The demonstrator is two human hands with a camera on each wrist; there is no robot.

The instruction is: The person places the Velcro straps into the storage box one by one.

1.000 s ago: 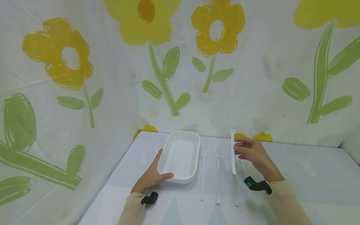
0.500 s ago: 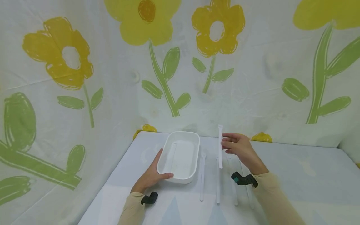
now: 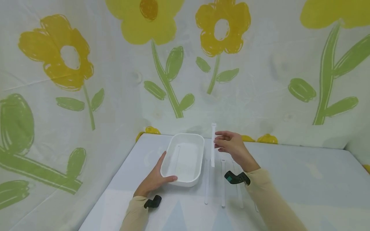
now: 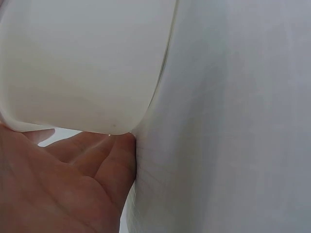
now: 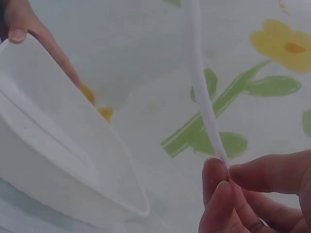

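Note:
With the fingers and thumb of my right hand (image 3: 234, 147) I pinch a white cable tie (image 3: 213, 144) near its middle, held upright above the table just right of a white rectangular box (image 3: 185, 183). Its slotted head points up. The right wrist view shows the pinched strip (image 5: 206, 107) bending slightly. My left hand (image 3: 153, 179) grips the box at its near left corner, thumb over the rim and fingers along the outer wall; in the left wrist view those fingers (image 4: 116, 165) press against the wall. Inside the box lies another white cable tie (image 3: 175, 160).
Several more white cable ties lie lengthwise on the table right of the box, among them one cable tie (image 3: 223, 186) in the middle; my right forearm (image 3: 268, 189) partly covers the rightmost. A flower-printed curtain (image 3: 245, 96) hangs behind the pale table (image 3: 312, 179).
My right hand has moved left with the cable tie, from over the row of ties to beside the box, and slightly up. The left hand keeps its grip on the box.

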